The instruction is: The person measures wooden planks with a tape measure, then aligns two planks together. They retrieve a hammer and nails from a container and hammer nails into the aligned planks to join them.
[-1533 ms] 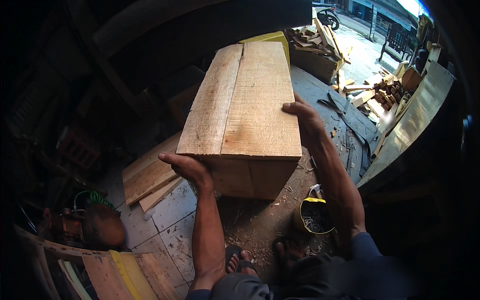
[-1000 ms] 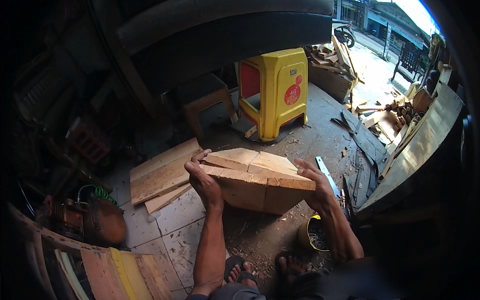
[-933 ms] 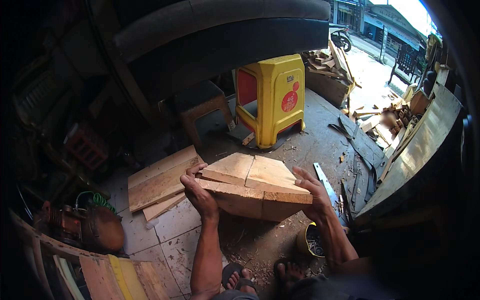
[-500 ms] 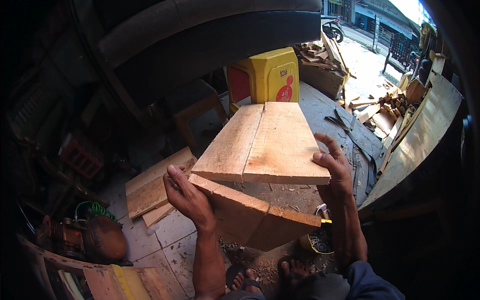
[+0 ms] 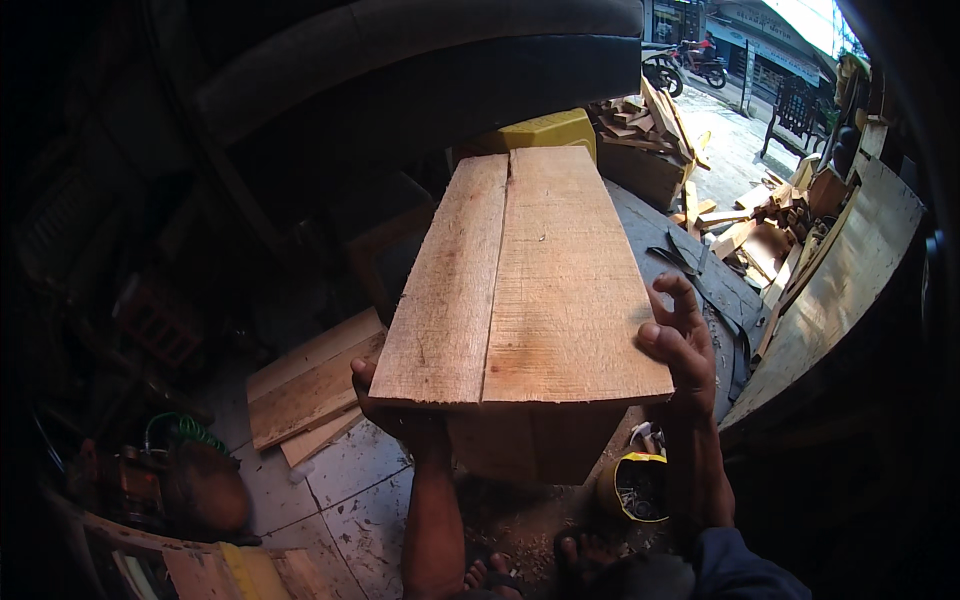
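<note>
A pale wooden panel (image 5: 530, 290), made of two boards side by side with a seam between, is held up in front of me with its broad face showing. My right hand (image 5: 685, 345) grips its right edge, thumb on top. Beneath it a second wooden panel (image 5: 530, 445) shows only in part, in shadow. My left hand (image 5: 400, 410) is at the near left corner, largely hidden under the upper panel, and appears closed around the lower one. Whether the two panels touch is hard to make out.
Loose boards (image 5: 310, 380) lie on the tiled floor at left, beyond a dark machine with a green coiled hose (image 5: 185, 435). A yellow bucket (image 5: 608, 490) of small metal pieces stands near my feet. Behind the panels are a yellow stool (image 5: 550, 130) and scrap wood (image 5: 770, 235).
The upper panel has tilted to show more of its face and now covers much of the lower panel. The lower panel has turned and swung under it. The left hand has gone mostly beneath.
</note>
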A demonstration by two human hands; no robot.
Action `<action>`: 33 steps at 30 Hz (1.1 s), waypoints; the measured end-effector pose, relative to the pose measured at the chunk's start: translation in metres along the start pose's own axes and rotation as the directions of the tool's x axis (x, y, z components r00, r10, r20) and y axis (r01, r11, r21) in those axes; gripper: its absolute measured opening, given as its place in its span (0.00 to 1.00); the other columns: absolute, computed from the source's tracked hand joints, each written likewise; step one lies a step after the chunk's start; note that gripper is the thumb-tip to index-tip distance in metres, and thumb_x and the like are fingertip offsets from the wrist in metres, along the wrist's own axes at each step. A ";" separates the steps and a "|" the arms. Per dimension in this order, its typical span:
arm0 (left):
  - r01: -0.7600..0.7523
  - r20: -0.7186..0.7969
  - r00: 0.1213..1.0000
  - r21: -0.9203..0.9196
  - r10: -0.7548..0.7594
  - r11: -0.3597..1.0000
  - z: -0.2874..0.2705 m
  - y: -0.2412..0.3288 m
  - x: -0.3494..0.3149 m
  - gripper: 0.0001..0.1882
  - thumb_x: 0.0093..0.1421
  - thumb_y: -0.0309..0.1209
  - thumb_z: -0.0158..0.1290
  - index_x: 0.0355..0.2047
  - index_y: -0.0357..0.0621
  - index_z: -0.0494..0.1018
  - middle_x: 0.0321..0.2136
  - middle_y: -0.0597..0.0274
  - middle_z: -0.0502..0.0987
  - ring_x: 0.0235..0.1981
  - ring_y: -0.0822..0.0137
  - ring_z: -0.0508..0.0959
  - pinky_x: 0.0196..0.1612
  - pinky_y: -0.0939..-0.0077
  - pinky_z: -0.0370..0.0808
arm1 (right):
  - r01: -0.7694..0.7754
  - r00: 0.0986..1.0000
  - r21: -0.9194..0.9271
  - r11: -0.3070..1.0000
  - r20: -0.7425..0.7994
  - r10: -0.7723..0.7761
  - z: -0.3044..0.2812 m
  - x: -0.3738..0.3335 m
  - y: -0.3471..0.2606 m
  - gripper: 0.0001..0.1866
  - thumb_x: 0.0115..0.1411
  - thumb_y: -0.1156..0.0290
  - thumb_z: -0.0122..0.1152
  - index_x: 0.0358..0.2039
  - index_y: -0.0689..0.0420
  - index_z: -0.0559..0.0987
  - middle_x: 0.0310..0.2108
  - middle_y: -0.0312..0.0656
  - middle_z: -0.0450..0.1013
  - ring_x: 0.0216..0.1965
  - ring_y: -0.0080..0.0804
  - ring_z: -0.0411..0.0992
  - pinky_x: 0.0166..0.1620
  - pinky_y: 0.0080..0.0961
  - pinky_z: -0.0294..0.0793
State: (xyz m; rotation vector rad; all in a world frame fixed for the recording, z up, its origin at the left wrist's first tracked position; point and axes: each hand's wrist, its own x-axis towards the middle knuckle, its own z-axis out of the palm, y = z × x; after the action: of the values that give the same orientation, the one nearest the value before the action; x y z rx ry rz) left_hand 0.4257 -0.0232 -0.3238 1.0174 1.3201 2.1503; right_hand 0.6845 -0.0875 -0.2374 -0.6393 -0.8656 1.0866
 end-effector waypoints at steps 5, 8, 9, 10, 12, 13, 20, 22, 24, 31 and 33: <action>-0.121 -0.008 0.993 -0.026 0.121 0.992 0.026 -0.013 -0.020 0.27 0.77 0.53 0.36 0.33 0.43 0.68 0.30 0.65 0.73 0.31 0.75 0.72 0.38 0.72 0.74 | 0.040 0.997 0.110 0.993 0.055 -0.046 -0.014 0.012 -0.020 0.28 0.54 0.78 0.58 0.56 0.54 0.65 0.56 0.59 0.70 0.48 0.35 0.75 0.51 0.25 0.74; -0.006 0.085 0.996 -0.086 0.013 0.996 0.032 -0.016 -0.019 0.29 0.77 0.53 0.35 0.32 0.42 0.70 0.29 0.66 0.74 0.30 0.75 0.72 0.37 0.74 0.73 | 0.007 0.999 0.014 1.000 0.043 -0.007 -0.034 0.026 -0.018 0.26 0.54 0.78 0.59 0.54 0.54 0.66 0.54 0.57 0.71 0.47 0.33 0.75 0.51 0.24 0.75; 0.160 0.192 0.973 -0.181 -0.125 0.970 0.037 -0.005 -0.019 0.29 0.77 0.53 0.35 0.32 0.41 0.71 0.29 0.66 0.74 0.30 0.75 0.72 0.36 0.74 0.72 | 0.010 0.999 -0.034 0.999 0.046 -0.008 -0.051 0.030 -0.012 0.26 0.54 0.78 0.60 0.53 0.54 0.66 0.54 0.56 0.72 0.47 0.33 0.76 0.51 0.25 0.75; 0.211 0.228 0.958 -0.143 -0.175 0.967 0.033 0.003 -0.015 0.29 0.76 0.53 0.35 0.30 0.42 0.69 0.27 0.69 0.71 0.29 0.76 0.71 0.35 0.75 0.71 | 0.042 0.994 -0.014 0.999 0.101 -0.040 -0.058 0.032 -0.008 0.24 0.53 0.77 0.60 0.52 0.53 0.67 0.51 0.53 0.73 0.45 0.34 0.76 0.51 0.25 0.76; 0.266 0.233 0.945 -0.128 -0.231 0.956 0.016 -0.019 -0.003 0.27 0.76 0.53 0.39 0.28 0.43 0.66 0.24 0.74 0.63 0.27 0.79 0.63 0.33 0.78 0.65 | 0.050 0.990 0.058 0.997 0.132 -0.057 -0.062 0.044 -0.012 0.23 0.54 0.77 0.60 0.51 0.53 0.67 0.51 0.52 0.72 0.44 0.33 0.76 0.49 0.24 0.76; 0.215 0.297 0.938 -0.090 -0.180 0.973 0.012 -0.020 -0.004 0.25 0.75 0.52 0.41 0.28 0.44 0.65 0.25 0.75 0.62 0.27 0.80 0.62 0.33 0.79 0.63 | 0.052 0.988 0.088 0.995 0.137 -0.064 -0.067 0.049 -0.015 0.23 0.54 0.77 0.60 0.50 0.53 0.67 0.51 0.52 0.72 0.43 0.32 0.76 0.48 0.24 0.76; 0.086 0.426 0.904 -0.138 -0.019 0.987 -0.005 -0.013 -0.014 0.20 0.73 0.45 0.50 0.29 0.45 0.63 0.27 0.77 0.60 0.31 0.81 0.60 0.37 0.84 0.59 | 0.070 0.986 0.013 0.997 0.148 -0.071 -0.100 0.063 -0.015 0.27 0.52 0.71 0.61 0.54 0.54 0.66 0.52 0.54 0.72 0.48 0.37 0.75 0.51 0.29 0.76; 0.136 0.415 0.908 -0.177 -0.052 0.975 -0.004 -0.013 -0.022 0.20 0.73 0.45 0.50 0.29 0.46 0.63 0.27 0.76 0.59 0.31 0.80 0.60 0.38 0.84 0.59 | 0.043 0.988 0.019 0.999 0.150 -0.045 -0.100 0.077 -0.013 0.38 0.50 0.68 0.61 0.63 0.56 0.64 0.54 0.57 0.71 0.50 0.40 0.75 0.54 0.34 0.76; 0.094 0.409 0.912 -0.148 -0.026 0.985 0.005 -0.007 -0.039 0.20 0.73 0.46 0.50 0.30 0.45 0.63 0.27 0.76 0.59 0.31 0.80 0.59 0.38 0.83 0.59 | 0.051 0.993 -0.006 0.999 0.107 -0.050 -0.103 0.081 -0.016 0.41 0.51 0.69 0.60 0.67 0.60 0.61 0.55 0.60 0.71 0.50 0.41 0.76 0.54 0.31 0.77; 0.233 0.394 0.911 -0.240 -0.125 0.943 0.026 0.002 -0.089 0.17 0.74 0.43 0.47 0.34 0.44 0.64 0.30 0.73 0.64 0.33 0.79 0.62 0.41 0.82 0.62 | -0.022 0.999 -0.086 0.996 0.029 0.025 -0.095 0.078 -0.029 0.36 0.54 0.74 0.57 0.65 0.65 0.65 0.53 0.58 0.72 0.45 0.37 0.78 0.49 0.27 0.79; 0.214 0.413 0.909 -0.335 -0.061 0.917 0.034 0.007 -0.100 0.16 0.75 0.43 0.45 0.37 0.43 0.65 0.32 0.72 0.66 0.34 0.79 0.65 0.44 0.82 0.64 | -0.003 0.999 -0.062 0.998 0.033 0.005 -0.089 0.085 -0.038 0.35 0.54 0.74 0.56 0.64 0.65 0.66 0.53 0.57 0.73 0.44 0.36 0.77 0.49 0.25 0.79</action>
State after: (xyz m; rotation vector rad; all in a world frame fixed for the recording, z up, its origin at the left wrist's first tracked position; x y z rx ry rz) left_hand 0.5167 -0.0737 -0.3447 1.0830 0.7319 1.8595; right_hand 0.7962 -0.0241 -0.2296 -0.6764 -0.9301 1.0799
